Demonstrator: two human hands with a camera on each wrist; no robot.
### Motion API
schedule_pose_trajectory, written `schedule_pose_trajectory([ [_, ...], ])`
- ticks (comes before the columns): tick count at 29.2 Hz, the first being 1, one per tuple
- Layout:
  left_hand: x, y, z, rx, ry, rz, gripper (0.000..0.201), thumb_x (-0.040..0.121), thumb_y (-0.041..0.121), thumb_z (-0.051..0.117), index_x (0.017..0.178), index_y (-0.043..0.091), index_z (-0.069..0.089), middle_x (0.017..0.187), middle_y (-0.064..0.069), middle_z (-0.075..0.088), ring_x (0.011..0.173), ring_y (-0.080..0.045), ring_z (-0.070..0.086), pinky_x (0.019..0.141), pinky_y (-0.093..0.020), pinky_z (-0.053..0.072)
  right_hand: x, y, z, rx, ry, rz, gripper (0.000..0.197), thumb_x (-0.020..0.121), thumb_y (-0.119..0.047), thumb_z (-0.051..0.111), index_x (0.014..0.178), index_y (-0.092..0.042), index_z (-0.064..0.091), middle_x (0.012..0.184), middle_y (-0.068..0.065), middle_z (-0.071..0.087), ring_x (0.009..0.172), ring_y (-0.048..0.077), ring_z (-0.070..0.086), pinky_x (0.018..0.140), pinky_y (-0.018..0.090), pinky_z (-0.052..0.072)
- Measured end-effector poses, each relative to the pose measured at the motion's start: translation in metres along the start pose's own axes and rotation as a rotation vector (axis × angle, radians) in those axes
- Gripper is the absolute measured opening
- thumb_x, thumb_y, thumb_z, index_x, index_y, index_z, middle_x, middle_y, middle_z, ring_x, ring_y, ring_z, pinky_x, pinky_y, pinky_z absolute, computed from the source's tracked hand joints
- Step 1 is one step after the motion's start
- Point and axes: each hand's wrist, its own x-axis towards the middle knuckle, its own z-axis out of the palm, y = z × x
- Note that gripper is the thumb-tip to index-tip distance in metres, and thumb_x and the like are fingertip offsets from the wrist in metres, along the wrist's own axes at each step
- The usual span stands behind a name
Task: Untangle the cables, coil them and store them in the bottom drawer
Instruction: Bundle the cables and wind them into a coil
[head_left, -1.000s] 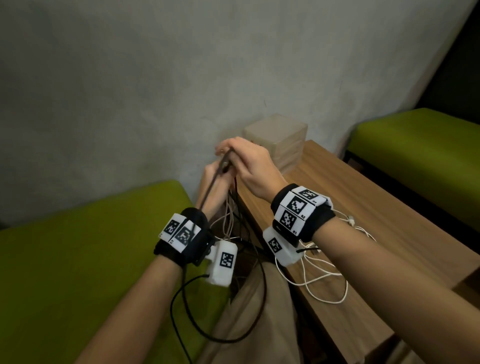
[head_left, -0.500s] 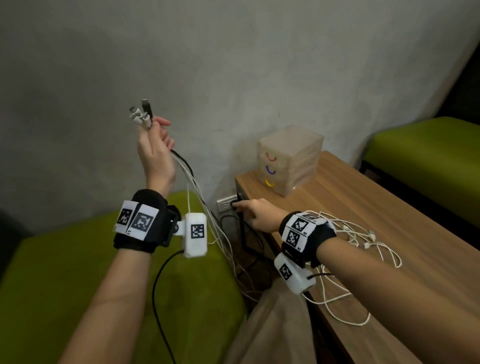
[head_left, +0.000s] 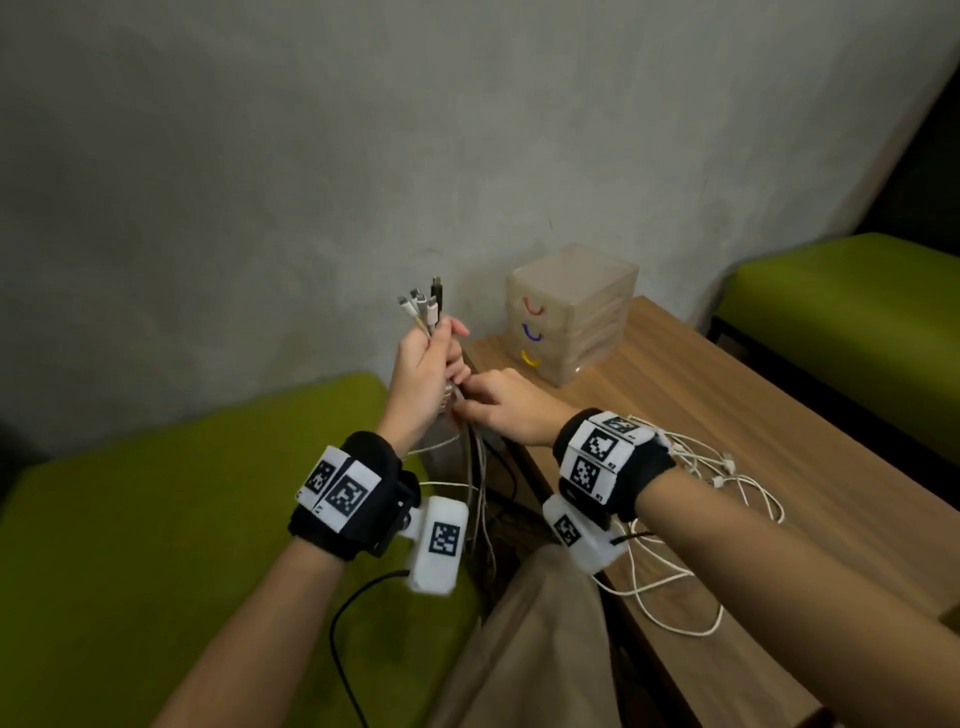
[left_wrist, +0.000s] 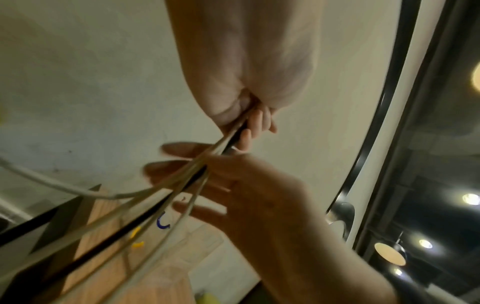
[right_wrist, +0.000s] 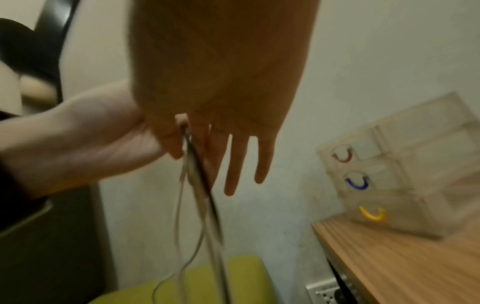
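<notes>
My left hand (head_left: 439, 358) grips a bundle of cables (head_left: 477, 467), several white and one black, upright beside the table's left edge. Their plug ends (head_left: 423, 306) stick up above the fist. The strands hang down past the table edge. My right hand (head_left: 467, 405) sits just under the left and pinches the bundle between thumb and forefinger (right_wrist: 207, 164), the other fingers straight. More white cables (head_left: 701, 467) lie loose on the wooden table (head_left: 753, 405). A translucent drawer unit (head_left: 587, 291) stands at the table's back corner, shut, its bottom drawer marked by a yellow handle (head_left: 530, 358).
Green benches flank the table, one on the left (head_left: 156, 519) and one at the far right (head_left: 857, 301). A grey wall (head_left: 363, 156) runs behind. A wall socket (right_wrist: 324, 290) sits low beside the table. Black wrist-camera leads (head_left: 343, 623) hang under my left arm.
My left hand has come down and to the right with the cable ends. My right hand has left the table edge near the socket and taken the bundle just below the left.
</notes>
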Motion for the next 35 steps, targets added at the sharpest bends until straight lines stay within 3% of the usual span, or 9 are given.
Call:
schedule_pose_trajectory([
  [2, -0.004, -0.006, 0.002, 0.061, -0.055, -0.052, 0.032, 0.1, 0.011, 0.025, 0.075, 0.011, 0.045, 0.039, 0.011, 0.032, 0.037, 0.001, 0.029, 0.042, -0.013, 0.03, -0.003, 0.001, -0.013, 0.106, 0.12, -0.044, 0.042, 0.084, -0.027, 0.042, 0.12, -0.01, 0.055, 0.095, 0.003, 0.065, 0.083, 0.011, 0.058, 0.079, 0.024, 0.042],
  [4, -0.007, -0.011, 0.012, 0.098, -0.113, -0.115, 0.03, 0.1, 0.012, 0.027, 0.078, 0.013, 0.047, 0.042, 0.011, 0.036, 0.039, 0.001, 0.032, 0.042, -0.012, 0.031, -0.001, 0.0, -0.023, 0.267, 0.297, -0.069, 0.044, 0.092, -0.028, 0.038, 0.134, -0.015, 0.043, 0.097, 0.0, 0.063, 0.09, 0.01, 0.058, 0.086, 0.022, 0.042],
  [9, -0.018, -0.008, 0.059, -0.03, -0.12, -0.143, 0.028, 0.101, 0.012, 0.022, 0.097, 0.027, 0.046, 0.091, 0.003, 0.054, 0.083, -0.008, 0.053, 0.074, -0.026, 0.044, -0.005, -0.005, -0.037, 0.146, 0.458, -0.16, 0.016, 0.095, -0.016, 0.046, 0.097, -0.004, 0.056, 0.093, 0.006, 0.07, 0.085, 0.012, 0.063, 0.079, 0.021, 0.044],
  [16, -0.037, -0.031, 0.099, -0.029, -0.246, -0.108, 0.026, 0.101, 0.013, 0.026, 0.099, 0.026, 0.048, 0.077, 0.0, 0.05, 0.058, -0.005, 0.046, 0.052, -0.02, 0.036, -0.052, 0.033, -0.05, -0.033, 0.414, -0.139, 0.021, 0.094, -0.021, 0.046, 0.097, -0.005, 0.059, 0.089, 0.005, 0.07, 0.084, 0.016, 0.065, 0.08, 0.034, 0.049],
  [20, -0.049, -0.043, 0.11, 0.047, -0.241, -0.133, 0.025, 0.101, 0.016, 0.026, 0.09, 0.024, 0.047, 0.068, 0.002, 0.044, 0.052, -0.001, 0.041, 0.046, -0.013, 0.034, -0.077, 0.049, -0.042, 0.047, 0.454, -0.05, 0.029, 0.099, -0.024, 0.037, 0.119, -0.016, 0.056, 0.096, 0.001, 0.069, 0.082, 0.003, 0.063, 0.078, 0.016, 0.047],
  [23, -0.049, -0.047, 0.11, 0.04, -0.222, -0.152, 0.03, 0.101, 0.015, 0.025, 0.076, 0.016, 0.041, 0.059, 0.004, 0.027, 0.04, 0.0, 0.031, 0.044, -0.011, 0.028, -0.096, 0.075, -0.039, 0.128, 0.542, 0.119, 0.029, 0.1, -0.023, 0.036, 0.125, -0.017, 0.049, 0.092, 0.003, 0.068, 0.08, 0.014, 0.066, 0.075, 0.021, 0.051],
  [27, -0.048, -0.057, 0.112, 0.1, -0.276, -0.155, 0.027, 0.101, 0.015, 0.025, 0.08, 0.017, 0.043, 0.059, 0.004, 0.025, 0.04, 0.0, 0.03, 0.045, -0.011, 0.03, -0.129, 0.134, -0.041, -0.258, 0.169, 0.548, 0.015, 0.087, -0.016, 0.055, 0.096, -0.008, 0.064, 0.095, 0.011, 0.069, 0.086, 0.025, 0.065, 0.076, 0.033, 0.052],
  [30, -0.051, -0.065, 0.117, 0.091, -0.304, -0.198, 0.027, 0.1, 0.016, 0.026, 0.08, 0.016, 0.043, 0.059, 0.004, 0.026, 0.039, 0.0, 0.031, 0.045, -0.012, 0.03, -0.151, 0.143, -0.032, -0.367, -0.069, 0.544, 0.012, 0.079, -0.016, 0.061, 0.09, -0.013, 0.065, 0.086, 0.001, 0.065, 0.081, 0.018, 0.059, 0.074, 0.03, 0.048],
  [35, -0.054, -0.078, 0.123, 0.129, -0.34, -0.241, 0.026, 0.099, 0.019, 0.03, 0.079, 0.017, 0.045, 0.058, 0.006, 0.027, 0.039, -0.001, 0.032, 0.046, -0.014, 0.03, -0.162, 0.151, -0.023, -0.385, -0.077, 0.511, 0.019, 0.084, -0.015, 0.057, 0.1, -0.014, 0.066, 0.088, 0.005, 0.068, 0.08, 0.018, 0.062, 0.078, 0.033, 0.053],
])
